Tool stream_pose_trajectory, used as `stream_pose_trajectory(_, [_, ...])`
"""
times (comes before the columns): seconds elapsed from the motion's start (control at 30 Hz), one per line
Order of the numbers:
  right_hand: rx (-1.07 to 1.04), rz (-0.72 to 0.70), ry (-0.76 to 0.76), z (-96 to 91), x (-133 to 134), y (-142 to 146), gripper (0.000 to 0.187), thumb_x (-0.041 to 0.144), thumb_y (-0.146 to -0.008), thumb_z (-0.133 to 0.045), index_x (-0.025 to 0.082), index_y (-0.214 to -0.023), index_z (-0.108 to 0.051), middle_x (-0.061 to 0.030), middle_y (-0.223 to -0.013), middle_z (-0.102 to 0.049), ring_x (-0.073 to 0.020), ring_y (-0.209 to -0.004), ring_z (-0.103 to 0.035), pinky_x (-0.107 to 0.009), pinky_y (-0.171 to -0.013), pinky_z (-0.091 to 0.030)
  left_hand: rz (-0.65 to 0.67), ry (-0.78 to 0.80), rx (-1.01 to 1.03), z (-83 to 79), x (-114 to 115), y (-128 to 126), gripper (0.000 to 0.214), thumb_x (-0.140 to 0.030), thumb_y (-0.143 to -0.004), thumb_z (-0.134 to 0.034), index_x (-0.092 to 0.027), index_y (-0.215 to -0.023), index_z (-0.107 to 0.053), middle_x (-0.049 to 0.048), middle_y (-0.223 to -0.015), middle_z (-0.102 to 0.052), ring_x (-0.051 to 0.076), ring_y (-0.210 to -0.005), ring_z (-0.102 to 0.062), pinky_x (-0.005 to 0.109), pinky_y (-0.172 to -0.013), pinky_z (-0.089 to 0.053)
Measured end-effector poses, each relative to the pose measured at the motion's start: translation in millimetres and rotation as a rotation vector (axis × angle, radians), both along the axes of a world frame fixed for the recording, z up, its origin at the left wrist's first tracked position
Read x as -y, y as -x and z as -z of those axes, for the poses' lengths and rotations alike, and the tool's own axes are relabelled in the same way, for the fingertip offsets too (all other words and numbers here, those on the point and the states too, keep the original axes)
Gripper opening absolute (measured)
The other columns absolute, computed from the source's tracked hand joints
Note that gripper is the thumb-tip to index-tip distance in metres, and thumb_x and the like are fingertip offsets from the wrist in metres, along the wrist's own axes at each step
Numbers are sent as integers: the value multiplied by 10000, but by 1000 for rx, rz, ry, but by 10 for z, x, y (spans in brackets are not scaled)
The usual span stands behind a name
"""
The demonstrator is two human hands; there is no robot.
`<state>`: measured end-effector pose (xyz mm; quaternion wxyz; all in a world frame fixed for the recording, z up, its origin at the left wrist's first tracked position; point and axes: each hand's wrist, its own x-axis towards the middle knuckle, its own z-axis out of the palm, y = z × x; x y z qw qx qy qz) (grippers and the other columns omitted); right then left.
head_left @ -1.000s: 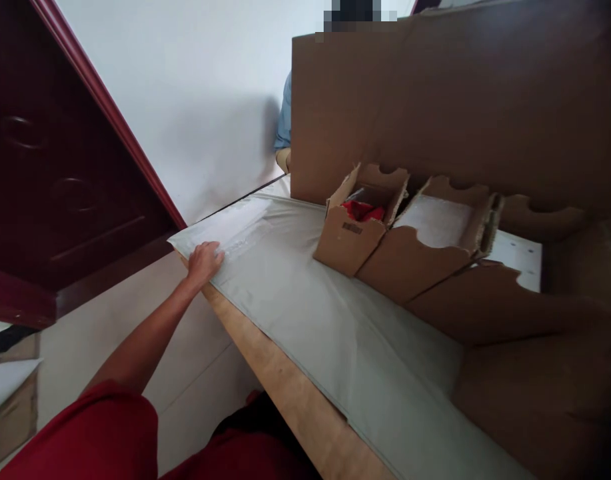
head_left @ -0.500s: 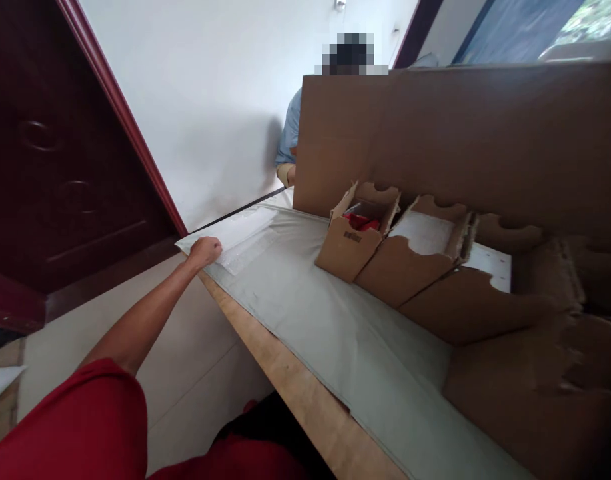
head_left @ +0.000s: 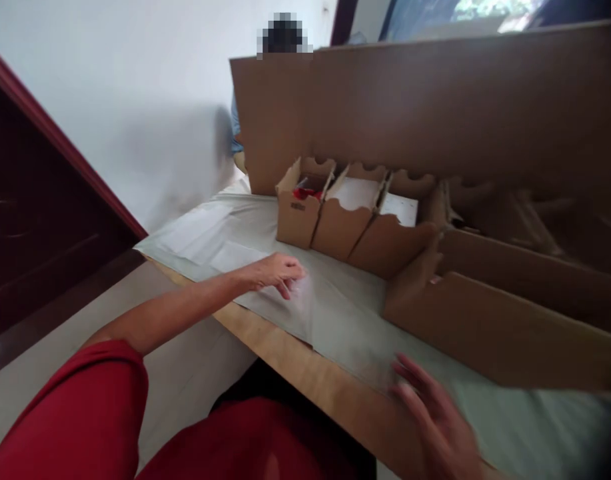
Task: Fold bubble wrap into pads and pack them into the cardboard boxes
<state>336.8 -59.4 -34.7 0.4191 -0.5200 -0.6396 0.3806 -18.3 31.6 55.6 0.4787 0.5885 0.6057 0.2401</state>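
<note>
My left hand (head_left: 280, 272) is over the table's front part, with its thumb and fingers closed on a thin translucent plastic bag (head_left: 302, 310). The bag lies nearly flat under and around the hand, its right end near the table's front edge. Farther left lies more of the same whitish plastic (head_left: 195, 230), on the pale table cover (head_left: 350, 280). My right hand (head_left: 438, 417) is at the lower right above the front edge, somewhat blurred. Its fingers are apart and hold nothing.
Open cardboard bins (head_left: 295, 223) stand in a row along the table, with red and white items inside some. A larger cardboard box (head_left: 510, 327) stands at the right. Behind rises a tall cardboard panel (head_left: 385, 113), with a person (head_left: 236, 127) partly hidden beyond it.
My left hand has moved right from the plastic at the table's far left corner, bringing a bag along. My right hand has come into view. The camera has turned right.
</note>
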Motion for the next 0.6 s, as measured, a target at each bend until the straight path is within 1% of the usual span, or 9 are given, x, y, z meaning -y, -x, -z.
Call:
stream_pose_trajectory(0.07, [-113,-14,157,46,-42,189,525,605,-944,-623,272,-1350,-615,-139,-1296,-699,-309,-1074,-715,-428,-799,-626,165,30,209,120,55,-303,330,-447,-947,-562,-163,-1062,-684,132,-1058,-765,217,-863,-764,325,-686,-622])
stream_pose_trajectory(0.13, [-177,3,209,88,-163,349,648,643,-896,-646,257,-1408,-555,-173,-1382,-650,-325,-1124,-698,-420,-759,-623,221,-43,267,202,108,-354,399,-493,-943,-572,-172,-1157,-673,144,-1136,-753,234,-942,-756,353,-753,-618])
stream_pose_trajectory(0.17, [-170,20,215,113,-238,402,710,642,-865,-671,245,-1435,-524,-185,-1378,-649,-318,-1073,-710,-418,-734,-618,195,-125,194,237,125,-293,408,-490,-936,-582,-175,-1179,-675,140,-1153,-750,240,-976,-745,370,-797,-612])
stream_pose_trajectory(0.23, [-98,47,196,166,-379,454,784,594,-816,-712,229,-1472,-483,-181,-1312,-677,-275,-882,-720,-414,-684,-599,92,-330,-123,310,139,-59,377,-436,-926,-582,-182,-1180,-694,118,-1179,-745,249,-1046,-712,405,-899,-587])
stream_pose_trajectory(0.27, [-48,55,172,190,-434,461,778,553,-803,-716,225,-1470,-488,-168,-1268,-695,-247,-782,-700,-413,-668,-589,45,-409,-292,355,144,82,355,-399,-920,-571,-183,-1169,-703,114,-1186,-742,258,-1066,-698,427,-935,-574])
stream_pose_trajectory(0.33, [56,44,103,223,-497,465,664,463,-804,-689,227,-1411,-562,-135,-1205,-710,-210,-676,-652,-418,-679,-576,52,-485,-536,471,173,339,318,-340,-881,-579,-184,-1119,-722,118,-1187,-739,285,-1116,-671,479,-1008,-540])
stream_pose_trajectory(0.4, [140,2,33,227,-505,473,486,395,-826,-643,234,-1283,-667,-111,-1157,-715,-208,-678,-644,-426,-728,-574,94,-485,-625,612,238,503,299,-332,-832,-621,-189,-1067,-739,134,-1219,-727,317,-1168,-646,524,-1067,-498])
stream_pose_trajectory(0.5, [236,-55,-26,185,-454,481,317,347,-848,-602,245,-1107,-753,-92,-1077,-729,-218,-689,-647,-433,-769,-575,126,-498,-666,787,374,555,332,-396,-824,-660,-201,-1078,-749,152,-1304,-689,346,-1220,-616,539,-1092,-472])
stream_pose_trajectory(0.6, [233,-45,0,104,-379,415,243,346,-859,-594,261,-992,-778,-72,-977,-750,-245,-755,-674,-424,-782,-573,150,-547,-736,819,489,486,341,-439,-851,-664,-223,-1101,-748,137,-1286,-697,345,-1190,-624,527,-1052,-491])
